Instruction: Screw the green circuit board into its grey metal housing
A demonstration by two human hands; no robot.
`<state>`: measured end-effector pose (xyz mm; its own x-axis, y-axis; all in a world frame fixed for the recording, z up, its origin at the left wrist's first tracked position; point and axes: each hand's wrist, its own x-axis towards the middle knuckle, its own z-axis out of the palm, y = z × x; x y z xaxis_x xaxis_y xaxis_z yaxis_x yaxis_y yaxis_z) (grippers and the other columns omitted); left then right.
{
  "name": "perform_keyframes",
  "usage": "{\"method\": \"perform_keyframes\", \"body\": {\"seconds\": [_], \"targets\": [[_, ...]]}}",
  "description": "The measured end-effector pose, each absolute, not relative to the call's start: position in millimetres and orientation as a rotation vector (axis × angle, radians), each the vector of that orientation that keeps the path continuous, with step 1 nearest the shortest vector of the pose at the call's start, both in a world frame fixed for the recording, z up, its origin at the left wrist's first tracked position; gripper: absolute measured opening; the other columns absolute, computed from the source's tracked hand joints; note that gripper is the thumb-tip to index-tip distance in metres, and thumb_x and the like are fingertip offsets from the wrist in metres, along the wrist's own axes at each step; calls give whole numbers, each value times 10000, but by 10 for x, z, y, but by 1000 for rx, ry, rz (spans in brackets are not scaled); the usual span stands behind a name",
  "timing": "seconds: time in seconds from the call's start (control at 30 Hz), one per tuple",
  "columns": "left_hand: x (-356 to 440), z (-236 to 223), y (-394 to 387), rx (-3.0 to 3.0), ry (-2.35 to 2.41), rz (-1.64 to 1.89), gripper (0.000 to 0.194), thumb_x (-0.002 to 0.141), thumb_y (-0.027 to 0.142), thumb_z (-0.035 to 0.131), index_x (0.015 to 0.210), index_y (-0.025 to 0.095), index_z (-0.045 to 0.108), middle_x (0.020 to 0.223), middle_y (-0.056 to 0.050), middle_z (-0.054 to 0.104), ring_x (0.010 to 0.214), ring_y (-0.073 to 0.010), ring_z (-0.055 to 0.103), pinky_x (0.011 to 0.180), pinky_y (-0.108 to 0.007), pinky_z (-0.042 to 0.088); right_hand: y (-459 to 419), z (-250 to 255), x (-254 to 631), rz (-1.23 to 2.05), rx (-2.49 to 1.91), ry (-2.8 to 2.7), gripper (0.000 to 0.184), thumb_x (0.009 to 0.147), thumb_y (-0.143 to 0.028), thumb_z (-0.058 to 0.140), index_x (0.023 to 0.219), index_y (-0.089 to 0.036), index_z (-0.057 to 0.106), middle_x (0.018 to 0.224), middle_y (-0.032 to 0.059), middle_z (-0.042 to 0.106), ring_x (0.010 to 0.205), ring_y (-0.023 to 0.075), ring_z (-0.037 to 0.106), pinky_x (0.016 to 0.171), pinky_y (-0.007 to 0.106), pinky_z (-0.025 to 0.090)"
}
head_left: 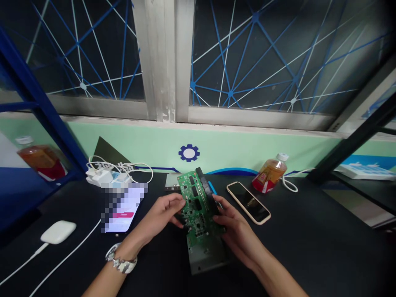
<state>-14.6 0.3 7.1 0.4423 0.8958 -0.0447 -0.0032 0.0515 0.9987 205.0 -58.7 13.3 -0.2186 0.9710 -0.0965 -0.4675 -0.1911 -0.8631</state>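
Note:
A green circuit board (192, 187) with dark chips is held up tilted between my two hands. My left hand (165, 209) grips its left edge, thumb and fingers pinched together. On the other side, my right hand (233, 225) has its fingers wrapped round a black strip (206, 192) that runs along the board's right edge. Under the board's lower end shows a dark flat plate (206, 258); whether it is joined to the board I cannot tell. A small blue part (212, 187) peeks out behind the strip.
A phone in a pale case (249, 203) and a drink bottle (269, 173) are at the right. To the left are a lit phone (125, 210), a white charger (58, 232), cables and a power strip (107, 177). A grey box (172, 181) stands behind the board.

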Motion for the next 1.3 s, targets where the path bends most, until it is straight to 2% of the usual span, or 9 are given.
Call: {"method": "perform_keyframes", "body": {"seconds": [0.1, 0.2, 0.3, 0.43, 0.57, 0.77, 0.97, 1.07, 1.3], "targets": [[-117, 48, -11, 1334, 866, 882, 295, 846, 452, 637, 890, 161, 615, 707, 15, 511, 658, -130, 510, 581, -265, 540, -562, 93, 2069, 1519, -935, -1032, 545, 821, -238, 676, 1342, -282, 524, 1318, 64, 602, 1163, 250, 584, 961, 389, 454], [-116, -21, 19, 1336, 907, 883, 300, 854, 449, 633, 938, 161, 631, 745, -6, 591, 682, -146, 568, 618, -272, 528, -618, 94, 2046, 1409, -938, -1257, 621, 834, -276, 691, 1412, -295, 464, 1344, 69, 584, 1222, 249, 542, 1038, 409, 397], [-90, -91, 34, 1325, 913, 897, 348, 857, 457, 627, 1045, 166, 657, 883, -57, 682, 766, -183, 630, 678, -293, 524, -728, 127, 1993, 1380, -923, -1455, 754, 827, -240, 690, 1483, -339, 331, 1418, 73, 509, 1219, 270, 539, 942, 406, 483], [-6, -110, 2, 1333, 853, 927, 375, 870, 452, 613, 1092, 156, 675, 995, -96, 709, 836, -211, 648, 721, -297, 509, -827, 163, 1946, 1242, -997, -1652, 941, 707, -191, 789, 1484, -396, 299, 1516, 54, 364, 1249, 290, 487, 802, 337, 553], [22, -86, -13, 1345, 872, 902, 378, 880, 445, 602, 1118, 159, 667, 999, -89, 706, 858, -206, 639, 715, -277, 500, -836, 185, 1957, 1195, -1009, -1695, 971, 688, -189, 810, 1482, -402, 294, 1486, 54, 391, 1223, 265, 497, 807, 323, 556], [-121, -60, 56, 1341, 972, 898, 377, 852, 460, 629, 1083, 163, 659, 940, -58, 660, 796, -178, 598, 644, -247, 488, -761, 171, 2067, 1271, -1029, -1648, 838, 806, -240, 719, 1498, -361, 262, 1321, 72, 536, 1004, 193, 602, 728, 280, 539], [-147, -12, 39, 1403, 986, 953, 337, 854, 445, 632, 1021, 154, 653, 765, 4, 546, 635, -107, 445, 525, -186, 359, -591, -41, 2153, 1120, -1241, -1575, 568, 882, -316, 613, 1407, -219, 421, 950, 46, 639, 758, 160, 607, 645, 281, 518], [-124, -16, 17, 1418, 975, 965, 306, 859, 432, 633, 992, 157, 650, 779, 6, 546, 668, -111, 444, 573, -198, 370, -556, -74, 2159, 1000, -1260, -1613, 515, 876, -300, 606, 1354, -184, 454, 905, 46, 652, 766, 169, 619, 660, 280, 523], [-198, 47, -35, 1396, 811, 720, 287, 863, 403, 644, 1010, 158, 662, 911, -41, 644, 833, -168, 556, 750, -273, 437, -573, 28, 2144, 831, -1172, -1705, 400, 921, -250, 519, 1313, -200, 455, 1047, 90, 671, 921, 189, 657, 816, 305, 533]]}}
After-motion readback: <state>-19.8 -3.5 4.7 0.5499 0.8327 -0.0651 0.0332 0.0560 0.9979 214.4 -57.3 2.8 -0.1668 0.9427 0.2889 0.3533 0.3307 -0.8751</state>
